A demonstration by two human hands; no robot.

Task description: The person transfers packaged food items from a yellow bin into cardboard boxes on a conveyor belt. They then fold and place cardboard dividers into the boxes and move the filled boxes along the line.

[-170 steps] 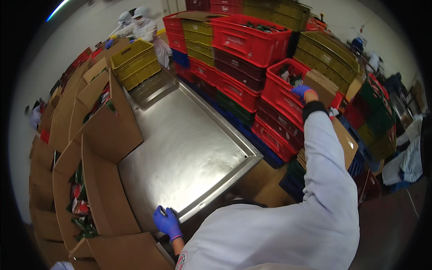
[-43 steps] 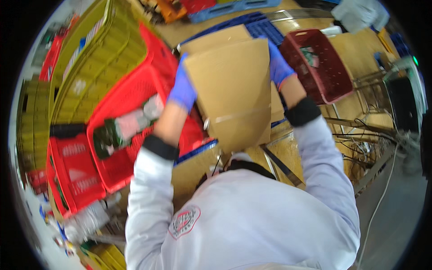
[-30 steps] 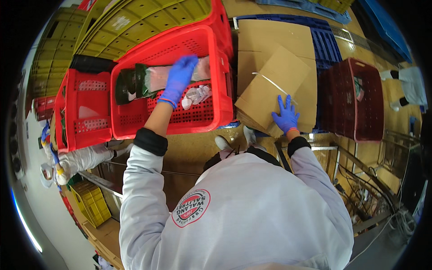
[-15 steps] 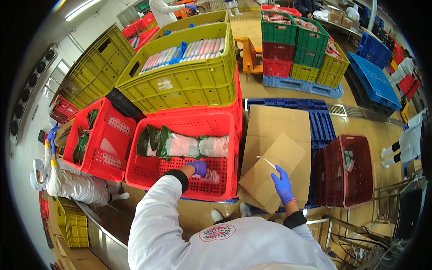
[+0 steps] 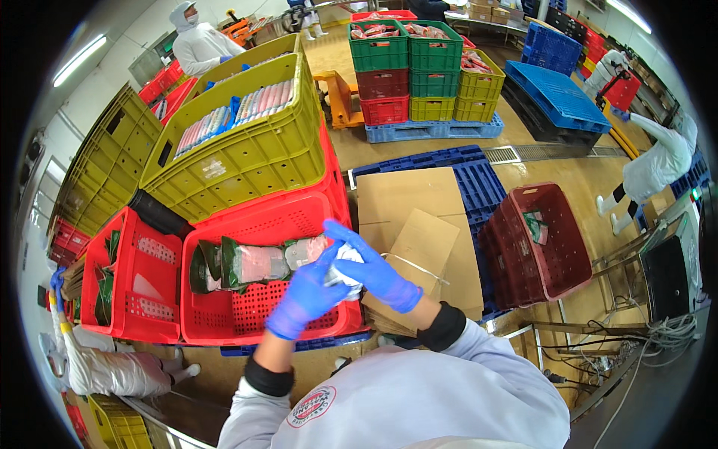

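Observation:
Both my hands, in blue gloves, are together over the right side of a red perforated crate (image 5: 254, 303). My left hand (image 5: 305, 298) grips a crumpled white plastic packet (image 5: 345, 271) from the left. On its other side my right hand (image 5: 385, 280) holds it too, index finger stretched across the top. Fingers hide part of the packet, and its contents cannot be made out. In the crate below lie pink packs in clear and green plastic (image 5: 254, 263). A thin white strip (image 5: 419, 268) rests on the cardboard sheets (image 5: 407, 196) right of the crate.
Beyond the crate stands a large yellow-green bin (image 5: 239, 161) of packed goods. Another red crate (image 5: 131, 280) is at the left, a maroon crate (image 5: 535, 247) at the right. Stacked crates (image 5: 407, 82) stand on a blue pallet farther off. Co-workers in white (image 5: 658, 153) are around; cables hang at lower right.
My left hand has lifted out of the red crate, and my right hand has let go of the white strip. Both now meet on the packet. The view has turned right.

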